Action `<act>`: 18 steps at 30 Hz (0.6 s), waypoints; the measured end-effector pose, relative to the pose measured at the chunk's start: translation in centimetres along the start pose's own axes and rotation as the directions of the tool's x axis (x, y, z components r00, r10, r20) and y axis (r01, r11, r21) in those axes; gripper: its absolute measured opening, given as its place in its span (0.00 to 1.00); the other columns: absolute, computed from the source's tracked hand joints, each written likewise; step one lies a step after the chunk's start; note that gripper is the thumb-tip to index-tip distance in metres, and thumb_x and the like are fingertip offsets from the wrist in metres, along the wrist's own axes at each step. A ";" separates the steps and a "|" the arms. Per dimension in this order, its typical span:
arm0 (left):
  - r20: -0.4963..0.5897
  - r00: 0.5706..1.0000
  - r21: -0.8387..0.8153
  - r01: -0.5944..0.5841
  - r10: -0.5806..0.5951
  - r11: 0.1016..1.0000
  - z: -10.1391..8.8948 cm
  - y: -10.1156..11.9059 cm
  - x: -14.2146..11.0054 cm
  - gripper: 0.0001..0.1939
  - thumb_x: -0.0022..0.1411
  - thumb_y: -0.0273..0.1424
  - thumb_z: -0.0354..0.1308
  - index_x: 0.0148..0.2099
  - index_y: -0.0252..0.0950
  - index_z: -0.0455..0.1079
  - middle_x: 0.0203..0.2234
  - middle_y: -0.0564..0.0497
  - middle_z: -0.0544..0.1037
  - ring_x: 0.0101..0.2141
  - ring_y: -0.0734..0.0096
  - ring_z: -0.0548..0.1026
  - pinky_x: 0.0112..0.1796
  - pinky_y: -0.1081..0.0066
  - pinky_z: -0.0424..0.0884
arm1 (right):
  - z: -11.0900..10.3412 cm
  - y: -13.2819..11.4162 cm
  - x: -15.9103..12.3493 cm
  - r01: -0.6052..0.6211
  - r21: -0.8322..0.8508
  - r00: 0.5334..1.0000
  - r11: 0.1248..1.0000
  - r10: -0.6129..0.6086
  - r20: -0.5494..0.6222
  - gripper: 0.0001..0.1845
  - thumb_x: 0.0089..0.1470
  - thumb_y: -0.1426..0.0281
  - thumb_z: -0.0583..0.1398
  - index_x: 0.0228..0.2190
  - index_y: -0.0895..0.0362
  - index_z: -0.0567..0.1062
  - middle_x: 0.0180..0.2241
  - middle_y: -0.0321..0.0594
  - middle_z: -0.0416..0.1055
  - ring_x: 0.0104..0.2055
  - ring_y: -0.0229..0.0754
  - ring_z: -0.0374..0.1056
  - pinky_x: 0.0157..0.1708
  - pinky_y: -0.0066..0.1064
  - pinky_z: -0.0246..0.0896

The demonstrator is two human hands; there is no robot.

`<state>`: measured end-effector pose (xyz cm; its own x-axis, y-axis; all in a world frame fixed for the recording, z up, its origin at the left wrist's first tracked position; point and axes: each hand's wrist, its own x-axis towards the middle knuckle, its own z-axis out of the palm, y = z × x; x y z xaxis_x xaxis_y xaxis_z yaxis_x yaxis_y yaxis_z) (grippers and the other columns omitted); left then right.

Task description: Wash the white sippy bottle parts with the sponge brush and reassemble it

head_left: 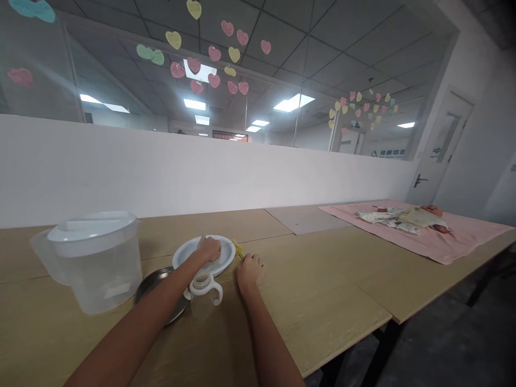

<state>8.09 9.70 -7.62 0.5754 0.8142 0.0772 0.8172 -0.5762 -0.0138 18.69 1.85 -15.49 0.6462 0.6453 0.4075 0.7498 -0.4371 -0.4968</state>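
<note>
Your L hand, curled, is over the round white plate nr tabletop's far edge; R hand touches small yellow-green item by plate's rt rim. Can't tell either grip.

White ceiling lights glare; the floor lies dim.

Head view faces the wall (table below).
</note>
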 end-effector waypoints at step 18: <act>0.037 0.999 -0.171 0.026 -0.020 0.985 -1.5 -1.8 0.2 0.13 0.45 0.30 0.55 0.37 0.38 0.70 0.34 0.50 0.77 0.37 0.62 0.72 0.38 0.67 0.61 | 0.2 0.4 0.2 0.021 0.061 0.992 0.998 -0.028 0.125 0.13 0.47 0.80 0.53 0.35 0.59 0.71 0.37 0.48 0.70 0.42 0.46 0.65 0.35 0.30 0.53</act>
<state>6.65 10.79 -6.13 0.5599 0.8276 0.0404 0.8142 -0.5586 0.1584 19.11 1.93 -15.74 0.6018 0.7306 0.3226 0.7529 -0.3843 -0.5343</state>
